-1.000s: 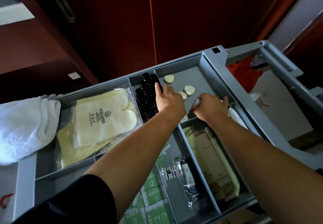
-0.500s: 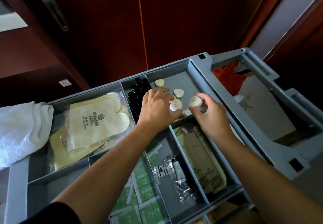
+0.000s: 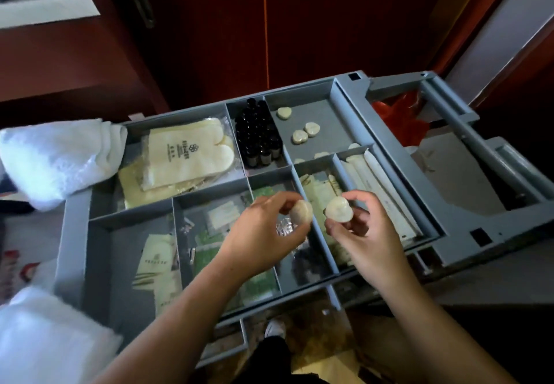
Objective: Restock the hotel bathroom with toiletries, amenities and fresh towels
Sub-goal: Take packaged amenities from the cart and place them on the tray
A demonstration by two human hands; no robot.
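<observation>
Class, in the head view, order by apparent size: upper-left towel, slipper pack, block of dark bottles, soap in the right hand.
1. Towel and slipper pack: about alike, unranked.
2. Bottles.
3. Soap, smallest despite being nearest.

We draw both hands back out of soap compartment [image 3: 329, 104]. A second ago they reach among loose soaps there; half a second ago each lifts one at its near edge. Now left hand [image 3: 263, 230] pinches left soap [image 3: 301, 212], right hand [image 3: 359, 227] pinches right soap [image 3: 338, 209], both raised over nearer compartments, closer to us.
</observation>
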